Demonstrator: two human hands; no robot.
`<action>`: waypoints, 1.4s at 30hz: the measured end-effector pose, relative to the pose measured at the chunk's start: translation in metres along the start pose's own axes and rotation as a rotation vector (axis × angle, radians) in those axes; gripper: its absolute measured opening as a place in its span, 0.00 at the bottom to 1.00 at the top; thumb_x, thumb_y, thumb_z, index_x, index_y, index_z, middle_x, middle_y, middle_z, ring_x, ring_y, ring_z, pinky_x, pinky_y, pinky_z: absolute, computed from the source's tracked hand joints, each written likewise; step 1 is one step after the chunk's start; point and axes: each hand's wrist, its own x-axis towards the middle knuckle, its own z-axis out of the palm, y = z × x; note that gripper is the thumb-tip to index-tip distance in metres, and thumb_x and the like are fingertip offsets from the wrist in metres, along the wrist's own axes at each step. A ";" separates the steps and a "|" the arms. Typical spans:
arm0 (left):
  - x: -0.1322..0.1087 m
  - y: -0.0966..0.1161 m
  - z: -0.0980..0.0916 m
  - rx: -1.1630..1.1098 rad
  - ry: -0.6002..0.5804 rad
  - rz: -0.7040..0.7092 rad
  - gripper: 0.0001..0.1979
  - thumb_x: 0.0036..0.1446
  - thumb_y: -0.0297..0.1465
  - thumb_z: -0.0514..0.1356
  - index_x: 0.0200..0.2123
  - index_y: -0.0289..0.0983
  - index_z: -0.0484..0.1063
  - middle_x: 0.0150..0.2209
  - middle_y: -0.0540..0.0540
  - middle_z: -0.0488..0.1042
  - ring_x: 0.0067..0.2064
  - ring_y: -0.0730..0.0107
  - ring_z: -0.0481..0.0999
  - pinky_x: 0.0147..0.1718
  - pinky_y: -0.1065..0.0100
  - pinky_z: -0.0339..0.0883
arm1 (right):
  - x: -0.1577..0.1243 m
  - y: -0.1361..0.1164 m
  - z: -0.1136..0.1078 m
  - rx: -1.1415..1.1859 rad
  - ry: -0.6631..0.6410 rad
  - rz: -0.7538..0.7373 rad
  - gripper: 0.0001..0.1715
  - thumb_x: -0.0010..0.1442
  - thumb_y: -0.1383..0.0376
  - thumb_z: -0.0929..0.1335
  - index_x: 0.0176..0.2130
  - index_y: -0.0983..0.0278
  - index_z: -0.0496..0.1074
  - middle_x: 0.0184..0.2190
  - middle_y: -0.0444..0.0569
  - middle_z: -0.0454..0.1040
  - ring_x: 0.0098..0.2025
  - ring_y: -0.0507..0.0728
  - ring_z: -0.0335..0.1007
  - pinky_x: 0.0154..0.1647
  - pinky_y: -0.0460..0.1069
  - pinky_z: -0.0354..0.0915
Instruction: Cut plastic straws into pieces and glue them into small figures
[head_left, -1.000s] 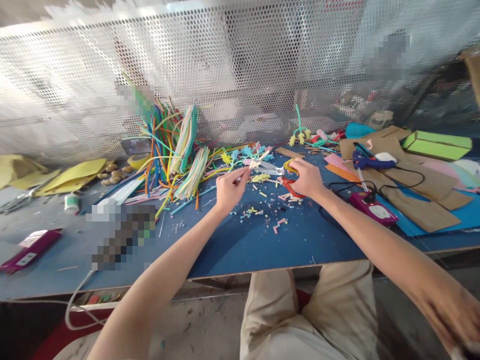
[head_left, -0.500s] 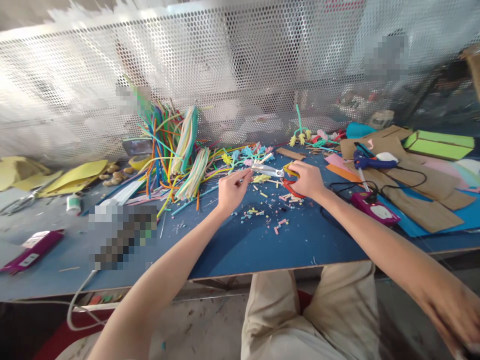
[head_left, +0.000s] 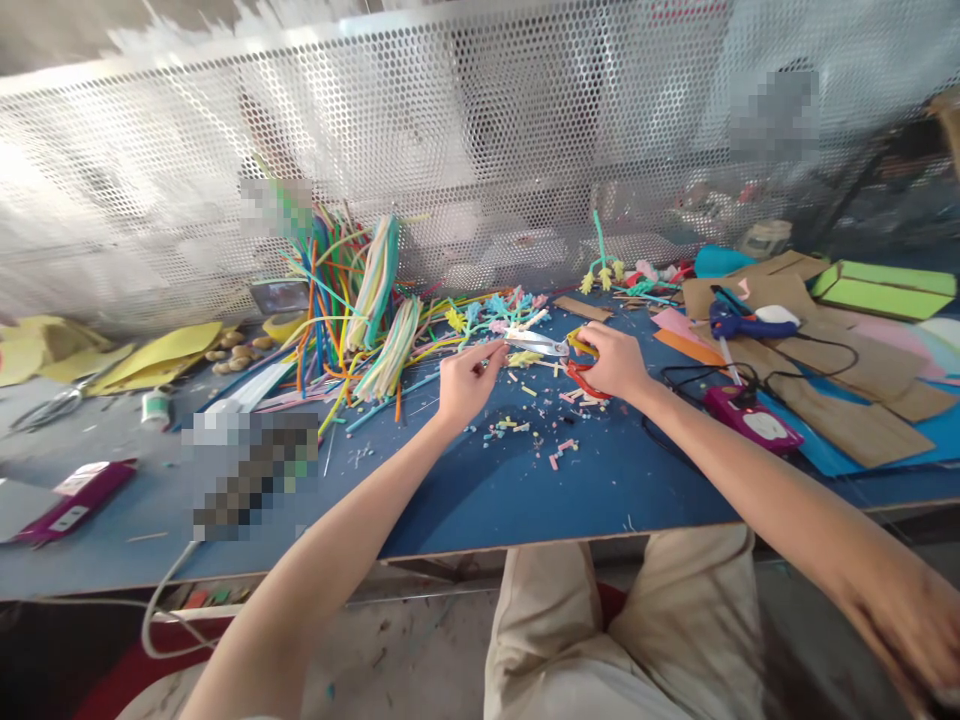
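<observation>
Tabletop, blue, near edge.
- 12 o'clock, middle: scatter of cut bits.
- Just beyond: left hand pinches stem piece at fingertips, tip at blades of scissors.
- Right hand clenched through red-and-yellow handles.
- Stem piece judged light, soft, bendable, easily dropped; best pinched close to cut end.
- 10 o'clock: stem bundle.
- 2 o'clock, far: green box, contents hidden.
</observation>
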 end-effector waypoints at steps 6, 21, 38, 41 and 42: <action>0.000 0.001 0.001 -0.005 0.006 -0.006 0.16 0.66 0.42 0.59 0.43 0.39 0.83 0.30 0.48 0.82 0.22 0.75 0.70 0.27 0.71 0.67 | 0.000 0.000 0.000 -0.005 -0.007 -0.007 0.10 0.52 0.60 0.70 0.29 0.60 0.65 0.31 0.46 0.72 0.32 0.55 0.68 0.29 0.49 0.57; 0.000 0.001 0.000 -0.049 0.003 -0.057 0.15 0.65 0.41 0.60 0.45 0.40 0.83 0.32 0.49 0.84 0.19 0.78 0.71 0.23 0.73 0.68 | 0.002 -0.001 -0.003 -0.007 -0.086 -0.047 0.18 0.56 0.58 0.68 0.21 0.61 0.59 0.20 0.43 0.64 0.24 0.52 0.54 0.27 0.49 0.48; 0.003 0.003 -0.001 -0.109 0.131 -0.050 0.12 0.64 0.37 0.63 0.47 0.40 0.82 0.35 0.47 0.84 0.34 0.67 0.85 0.34 0.70 0.80 | 0.005 -0.001 -0.008 -0.014 0.048 0.014 0.24 0.56 0.45 0.71 0.33 0.59 0.63 0.33 0.46 0.73 0.33 0.57 0.70 0.28 0.49 0.54; 0.004 0.003 -0.002 -0.073 0.140 -0.032 0.12 0.64 0.37 0.63 0.48 0.42 0.82 0.35 0.48 0.84 0.33 0.69 0.84 0.34 0.69 0.80 | 0.005 0.001 -0.007 -0.049 0.068 0.009 0.23 0.56 0.45 0.71 0.34 0.59 0.65 0.34 0.47 0.75 0.35 0.58 0.72 0.29 0.49 0.55; 0.004 0.003 -0.002 -0.062 0.143 -0.028 0.12 0.64 0.37 0.63 0.47 0.42 0.82 0.35 0.48 0.84 0.32 0.69 0.84 0.34 0.69 0.80 | 0.005 0.002 -0.008 -0.060 0.073 0.005 0.22 0.56 0.45 0.71 0.34 0.59 0.65 0.34 0.47 0.75 0.35 0.58 0.72 0.29 0.49 0.55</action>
